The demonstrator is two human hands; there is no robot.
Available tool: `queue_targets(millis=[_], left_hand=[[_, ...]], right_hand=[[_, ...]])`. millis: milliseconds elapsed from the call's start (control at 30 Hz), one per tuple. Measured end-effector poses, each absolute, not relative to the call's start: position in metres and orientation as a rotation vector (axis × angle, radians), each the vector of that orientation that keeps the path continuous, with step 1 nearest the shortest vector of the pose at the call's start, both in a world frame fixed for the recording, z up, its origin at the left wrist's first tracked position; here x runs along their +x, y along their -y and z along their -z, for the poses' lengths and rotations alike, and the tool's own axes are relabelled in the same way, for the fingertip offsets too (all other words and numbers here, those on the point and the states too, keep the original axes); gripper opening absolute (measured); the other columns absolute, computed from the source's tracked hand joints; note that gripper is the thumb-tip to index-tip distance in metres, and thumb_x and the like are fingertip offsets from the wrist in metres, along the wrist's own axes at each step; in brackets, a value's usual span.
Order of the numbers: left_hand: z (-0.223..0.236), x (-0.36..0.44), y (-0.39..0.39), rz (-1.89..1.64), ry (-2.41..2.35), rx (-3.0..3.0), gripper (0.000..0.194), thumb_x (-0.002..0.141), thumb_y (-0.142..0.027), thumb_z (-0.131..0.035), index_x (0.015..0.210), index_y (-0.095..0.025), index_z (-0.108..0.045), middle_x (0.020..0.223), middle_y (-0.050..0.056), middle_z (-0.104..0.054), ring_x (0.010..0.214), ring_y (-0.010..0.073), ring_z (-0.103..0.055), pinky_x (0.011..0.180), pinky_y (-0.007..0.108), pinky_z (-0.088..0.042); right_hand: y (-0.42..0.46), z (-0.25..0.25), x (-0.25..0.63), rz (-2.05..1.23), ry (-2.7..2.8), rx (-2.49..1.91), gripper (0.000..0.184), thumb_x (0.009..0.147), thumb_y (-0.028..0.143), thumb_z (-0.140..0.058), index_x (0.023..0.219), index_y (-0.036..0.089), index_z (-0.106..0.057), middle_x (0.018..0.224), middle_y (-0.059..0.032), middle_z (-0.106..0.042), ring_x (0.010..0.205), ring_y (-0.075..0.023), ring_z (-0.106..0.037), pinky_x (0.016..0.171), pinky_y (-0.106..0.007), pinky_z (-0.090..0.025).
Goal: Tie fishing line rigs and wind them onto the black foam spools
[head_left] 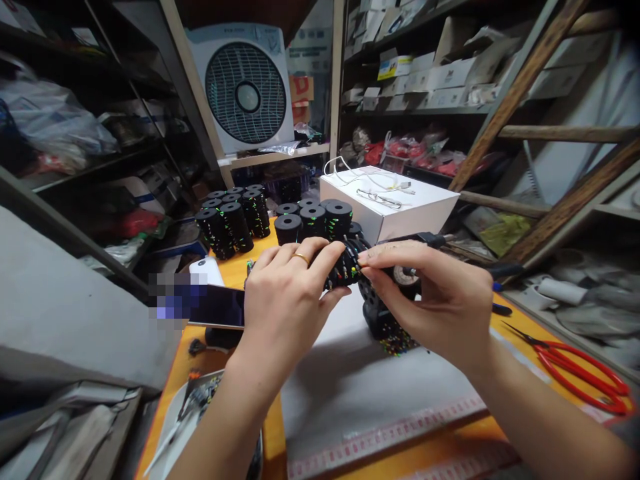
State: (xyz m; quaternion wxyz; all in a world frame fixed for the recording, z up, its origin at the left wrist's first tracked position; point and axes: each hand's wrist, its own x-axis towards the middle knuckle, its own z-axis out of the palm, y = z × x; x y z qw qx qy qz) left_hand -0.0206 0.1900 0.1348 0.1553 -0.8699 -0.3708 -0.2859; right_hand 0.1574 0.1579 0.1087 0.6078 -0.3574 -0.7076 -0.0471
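A black foam spool (345, 264), wound with thin line and dotted with small coloured and shiny bits, lies sideways in my left hand (293, 283), whose fingers wrap round it. At the spool's right end, the thumb and forefinger of my right hand (425, 287) are pinched together; whatever sits between the tips is too small to make out. Just behind my right hand stands a black device with a round metal part (406, 275), partly hidden. Below it a pile of tiny coloured pieces (397, 341) rests on the white board (350, 407).
Several black foam spools (233, 217) stand upright behind my hands, beside a white box (390, 197) with a cable and glasses on top. A phone (216, 307) leans at left. Red-handled scissors (575, 370) lie at right. A box fan (245, 93) stands at the back.
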Motion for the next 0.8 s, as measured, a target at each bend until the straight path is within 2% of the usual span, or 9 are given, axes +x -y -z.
queue_targets(millis=[500, 700, 800], left_hand=[[-0.134, -0.022, -0.189, 0.829, 1.057, -2.502, 0.040, 0.085, -0.038, -0.064, 0.122, -0.025, -0.054, 0.124, 0.004, -0.065, 0.105, 0.0288, -0.061, 0.087, 0.046, -0.044], [-0.133, -0.023, -0.191, 0.901, 1.075, -2.472, 0.060, 0.081, -0.038, -0.069, 0.130, -0.012, -0.045, 0.113, 0.011, -0.069, 0.100, 0.0292, -0.063, 0.087, 0.043, -0.046], [-0.134, -0.023, -0.191, 0.892, 1.080, -2.479, 0.059, 0.081, -0.035, -0.070, 0.130, -0.013, -0.046, 0.114, 0.010, -0.068, 0.100, 0.0291, -0.063, 0.087, 0.043, -0.046]], right_hand=[[-0.158, -0.120, 0.154, 0.351, 1.832, -0.820, 0.023, 0.082, 0.003, -0.059, 0.093, 0.022, -0.065, 0.085, -0.0040, -0.072, 0.085, -0.0186, -0.068, 0.079, -0.032, -0.057], [-0.160, -0.120, 0.158, 0.446, 1.914, -0.772, 0.025, 0.079, -0.002, -0.058, 0.093, 0.019, -0.063, 0.086, -0.0049, -0.071, 0.087, -0.0181, -0.068, 0.079, -0.032, -0.057], [-0.161, -0.119, 0.160, 0.486, 1.934, -0.772, 0.026, 0.081, -0.001, -0.057, 0.095, 0.020, -0.062, 0.086, -0.0042, -0.071, 0.086, -0.0164, -0.068, 0.079, -0.030, -0.057]])
